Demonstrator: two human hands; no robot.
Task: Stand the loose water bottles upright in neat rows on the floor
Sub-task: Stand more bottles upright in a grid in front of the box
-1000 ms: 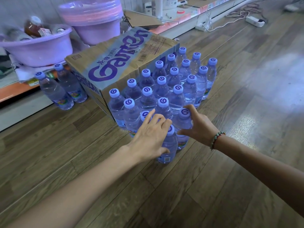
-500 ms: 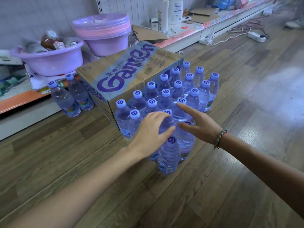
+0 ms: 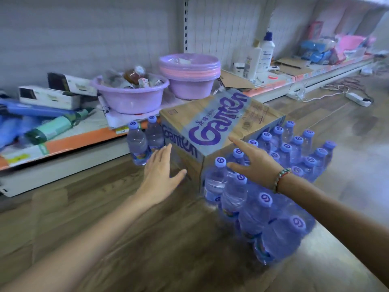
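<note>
The cardboard box [image 3: 219, 127] bears "Ganten" in large purple letters on its top, with small Chinese characters above too blurred to read, and "Ganten" again on its side. Beside the box, each bottle cap [image 3: 220, 162] shows a purple "G" swirl.

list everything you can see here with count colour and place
water bottles: many, clear with purple caps, upright in rows right of the carton
two more water bottles: left of the carton
Ganten carton: one, brown and purple, on the floor
basins: purple, on the low shelf, one stack beside
white bottles: two, on the shelf
power strip: white, on the floor far right
hands: left and right, open, holding nothing
</note>
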